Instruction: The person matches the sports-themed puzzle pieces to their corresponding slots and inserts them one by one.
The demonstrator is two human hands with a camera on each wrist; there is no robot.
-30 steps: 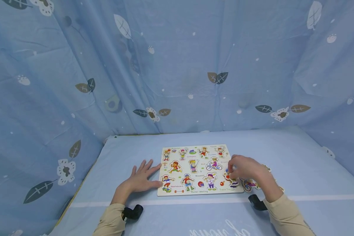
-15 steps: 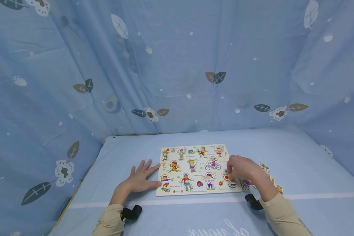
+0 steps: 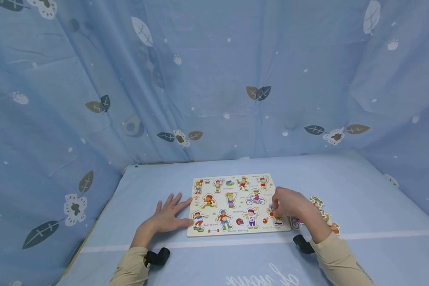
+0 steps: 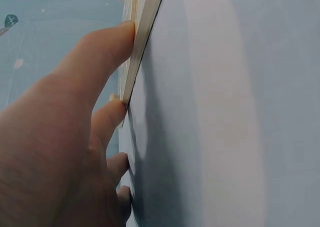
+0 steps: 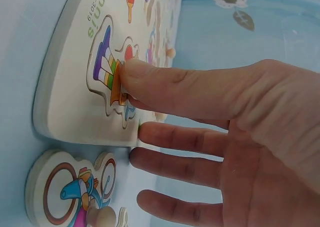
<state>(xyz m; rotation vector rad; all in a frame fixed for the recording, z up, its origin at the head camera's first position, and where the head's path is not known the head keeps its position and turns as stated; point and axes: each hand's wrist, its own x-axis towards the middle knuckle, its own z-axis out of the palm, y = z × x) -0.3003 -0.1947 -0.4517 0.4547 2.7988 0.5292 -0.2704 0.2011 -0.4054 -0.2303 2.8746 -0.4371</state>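
Note:
A wooden peg puzzle board [image 3: 219,204] with printed sports figures lies flat on the table. My left hand [image 3: 164,217] is spread at its left side. In the left wrist view, the thumb [image 4: 115,39] rests on the board's edge and a fingertip touches it farther along. My right hand [image 3: 293,204] is at the board's right end, thumb and index finger pinching a table tennis player puzzle piece [image 5: 102,72]. That piece lies at its matching recess in the right wrist view, its upper part hidden by the thumb. The other right fingers extend past the board's edge.
Beside the board's right edge lies a loose cyclist puzzle piece [image 5: 70,187] with a wooden peg. Several more loose pieces [image 3: 317,201] lie behind the right wrist. Patterned blue cloth [image 3: 207,79] hangs behind the table and along its left side.
The head view has shifted slightly, so board and hands appear a little farther left. My left hand keeps its place; my right hand stays on the same piece, with only slight movement.

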